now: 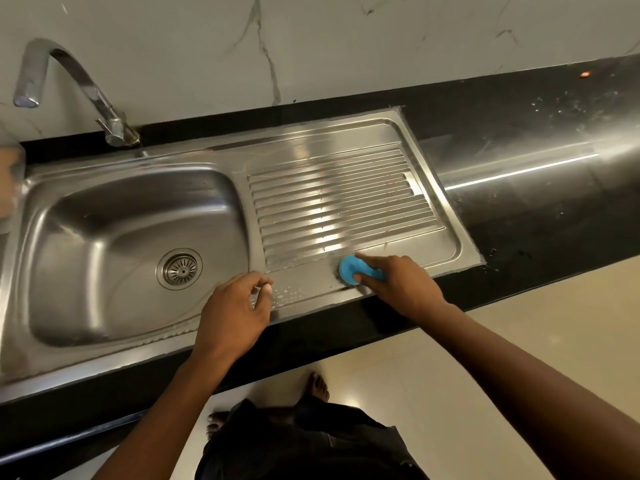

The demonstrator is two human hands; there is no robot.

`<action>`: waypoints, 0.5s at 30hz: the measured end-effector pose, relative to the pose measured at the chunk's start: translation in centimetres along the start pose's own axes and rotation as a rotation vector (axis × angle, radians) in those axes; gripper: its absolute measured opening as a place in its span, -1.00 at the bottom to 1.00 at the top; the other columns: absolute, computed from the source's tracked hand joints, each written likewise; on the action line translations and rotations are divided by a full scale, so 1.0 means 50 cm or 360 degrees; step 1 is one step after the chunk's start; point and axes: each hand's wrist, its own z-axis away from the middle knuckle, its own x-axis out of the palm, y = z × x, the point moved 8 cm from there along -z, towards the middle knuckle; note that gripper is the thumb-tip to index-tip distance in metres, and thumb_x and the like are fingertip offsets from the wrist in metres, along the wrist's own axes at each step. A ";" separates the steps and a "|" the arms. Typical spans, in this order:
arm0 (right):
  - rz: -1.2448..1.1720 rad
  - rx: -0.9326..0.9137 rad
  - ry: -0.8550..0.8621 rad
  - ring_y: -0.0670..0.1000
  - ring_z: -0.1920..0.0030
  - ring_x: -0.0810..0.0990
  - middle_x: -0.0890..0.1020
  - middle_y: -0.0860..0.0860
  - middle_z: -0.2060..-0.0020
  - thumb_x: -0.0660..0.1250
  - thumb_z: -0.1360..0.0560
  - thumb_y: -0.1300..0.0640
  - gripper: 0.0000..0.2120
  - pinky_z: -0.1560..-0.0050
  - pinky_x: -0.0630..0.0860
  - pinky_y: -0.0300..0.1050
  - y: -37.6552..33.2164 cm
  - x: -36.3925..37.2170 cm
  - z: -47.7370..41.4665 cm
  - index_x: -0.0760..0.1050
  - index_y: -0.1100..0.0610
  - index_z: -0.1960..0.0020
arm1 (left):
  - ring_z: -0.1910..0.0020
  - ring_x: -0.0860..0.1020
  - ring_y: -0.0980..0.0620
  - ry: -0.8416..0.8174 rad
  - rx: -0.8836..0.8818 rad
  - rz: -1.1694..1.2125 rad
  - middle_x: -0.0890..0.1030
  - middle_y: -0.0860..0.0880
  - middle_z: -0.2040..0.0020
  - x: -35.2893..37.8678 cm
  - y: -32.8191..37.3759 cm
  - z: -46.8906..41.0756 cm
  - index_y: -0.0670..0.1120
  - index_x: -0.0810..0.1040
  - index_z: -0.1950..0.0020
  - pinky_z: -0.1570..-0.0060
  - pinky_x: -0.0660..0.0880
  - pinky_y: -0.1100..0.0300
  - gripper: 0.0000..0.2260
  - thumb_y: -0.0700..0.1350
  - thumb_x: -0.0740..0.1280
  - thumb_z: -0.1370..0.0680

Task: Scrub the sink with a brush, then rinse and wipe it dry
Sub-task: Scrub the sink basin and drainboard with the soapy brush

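A stainless steel sink point(221, 161) is set into a black counter, with a bowl on the left and a ribbed drainboard point(332, 202) on the right. My right hand point(398, 282) grips a blue brush point(349, 270) pressed on the drainboard's front edge, with the index finger stretched over its top. My left hand point(235, 313) rests on the sink's front rim between bowl and drainboard, fingers loosely curled and holding nothing. Soap bubbles dot the rim beside it. A round drain strainer point(180, 269) sits in the bowl.
A curved chrome tap point(69, 81) rises behind the bowl against a white marble wall. The black counter point(536, 140) runs on to the right, speckled with droplets. A blurred object point(8, 181) sits at the far left edge. My bare feet stand on a cream tile floor below.
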 end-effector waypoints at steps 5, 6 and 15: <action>-0.0039 0.0114 0.0157 -0.06 -0.07 0.66 0.68 0.03 -0.23 0.34 -0.59 -0.24 -0.46 -0.10 0.63 -0.09 0.046 -0.045 -0.029 0.42 -0.10 -0.52 | -0.02 0.61 0.20 -0.0004 0.0002 -0.0016 0.68 0.17 -0.04 0.006 0.013 -0.004 0.08 0.66 -0.15 -0.05 0.62 0.11 -0.86 -0.03 0.35 -0.65; -0.0048 0.0117 0.0174 -0.08 -0.03 0.65 0.68 0.02 -0.22 0.34 -0.60 -0.23 -0.46 -0.07 0.63 -0.11 0.041 -0.043 -0.035 0.42 -0.11 -0.53 | -0.03 0.61 0.20 -0.0006 -0.0002 -0.0020 0.68 0.17 -0.05 0.006 0.013 -0.004 0.09 0.66 -0.15 -0.05 0.62 0.11 -0.87 -0.03 0.35 -0.65; -0.0024 0.0066 0.0111 -0.02 -0.14 0.67 0.68 0.04 -0.23 0.34 -0.60 -0.22 -0.46 -0.19 0.59 -0.06 0.051 -0.031 0.008 0.41 -0.10 -0.53 | -0.02 0.61 0.19 -0.0047 0.0029 -0.0023 0.67 0.17 -0.03 0.028 0.034 -0.017 0.09 0.65 -0.12 -0.03 0.60 0.14 -0.89 -0.05 0.36 -0.65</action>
